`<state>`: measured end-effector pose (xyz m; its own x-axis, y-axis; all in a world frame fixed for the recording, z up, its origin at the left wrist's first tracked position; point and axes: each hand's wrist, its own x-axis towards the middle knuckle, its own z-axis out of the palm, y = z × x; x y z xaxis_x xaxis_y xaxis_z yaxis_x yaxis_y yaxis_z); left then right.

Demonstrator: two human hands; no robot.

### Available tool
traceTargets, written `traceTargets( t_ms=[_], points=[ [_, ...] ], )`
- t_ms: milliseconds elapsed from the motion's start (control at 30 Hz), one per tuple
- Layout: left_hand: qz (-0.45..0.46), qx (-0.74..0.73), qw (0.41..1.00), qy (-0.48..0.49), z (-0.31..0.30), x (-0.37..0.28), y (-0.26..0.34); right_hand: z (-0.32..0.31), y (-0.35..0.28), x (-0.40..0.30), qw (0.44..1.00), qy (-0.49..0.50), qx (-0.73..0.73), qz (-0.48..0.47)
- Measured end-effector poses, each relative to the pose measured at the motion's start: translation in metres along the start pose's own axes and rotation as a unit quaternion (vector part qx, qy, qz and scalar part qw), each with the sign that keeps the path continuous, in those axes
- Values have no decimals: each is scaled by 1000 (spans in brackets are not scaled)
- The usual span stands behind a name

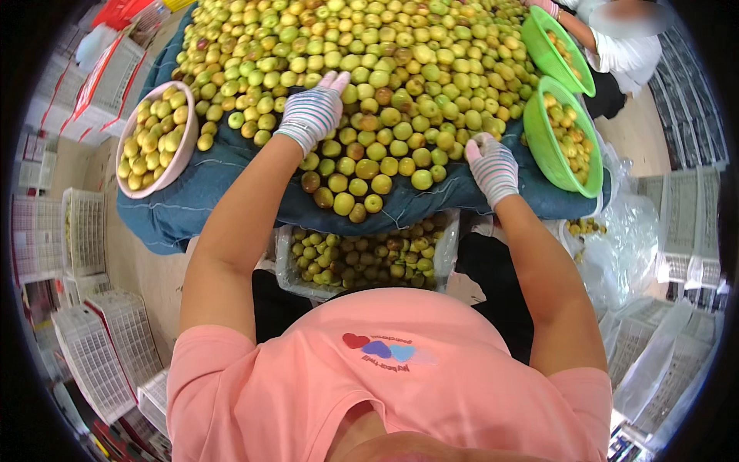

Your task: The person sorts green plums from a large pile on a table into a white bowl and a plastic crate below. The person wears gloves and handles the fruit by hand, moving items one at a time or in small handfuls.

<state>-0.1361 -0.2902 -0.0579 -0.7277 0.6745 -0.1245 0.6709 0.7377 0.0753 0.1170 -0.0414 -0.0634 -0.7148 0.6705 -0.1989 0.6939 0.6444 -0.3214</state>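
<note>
Loose yellow-green round fruit (pixel 404 81), some with brown or reddish patches, lies heaped on a blue quilted cloth (pixel 222 173) before me. My left hand (pixel 314 112), in a striped white knit glove, rests palm down on the heap's near left part with its fingers stretched forward. No fruit shows in it, though its palm is hidden. My right hand (pixel 493 164), gloved alike, is at the heap's near right edge. Its fingers are bent beside the fruit, and whether they hold one is hidden. A lined crate (pixel 280 263) of greener and browner fruit stands below the cloth's edge.
A pink basin (pixel 192 130) of fruit sits at left. Two green baskets, one nearer (pixel 534 136) and one farther (pixel 534 46), hold fruit at right. Another person (pixel 626 52) works at the far right. Plastic crates (pixel 109 341) and clear plastic sheeting (pixel 620 237) lie around.
</note>
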Motion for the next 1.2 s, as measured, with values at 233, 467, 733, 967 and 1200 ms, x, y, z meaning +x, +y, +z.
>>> traceTargets(
  t_ms=[233, 467, 733, 967, 1200],
  points=[
    [-61, -210, 968, 121, -33, 19, -47, -2, 2, 1, 1000, -7, 19, -2],
    [-189, -127, 970, -84, -51, 66, -36, 2, 4, 5, 1000, -4, 10, 3],
    [-115, -169, 979, 24, -21, 49, -47, -2, -2, 2, 1000, -7, 9, -1],
    [-74, -869, 480, 93, -27, 13, -101, 1, 1, 1, 1000, -8, 21, -7],
    [-272, -643, 707, 114, -48, 69, -90, 0, 1, 3, 1000, -6, 15, -3]
  ],
)
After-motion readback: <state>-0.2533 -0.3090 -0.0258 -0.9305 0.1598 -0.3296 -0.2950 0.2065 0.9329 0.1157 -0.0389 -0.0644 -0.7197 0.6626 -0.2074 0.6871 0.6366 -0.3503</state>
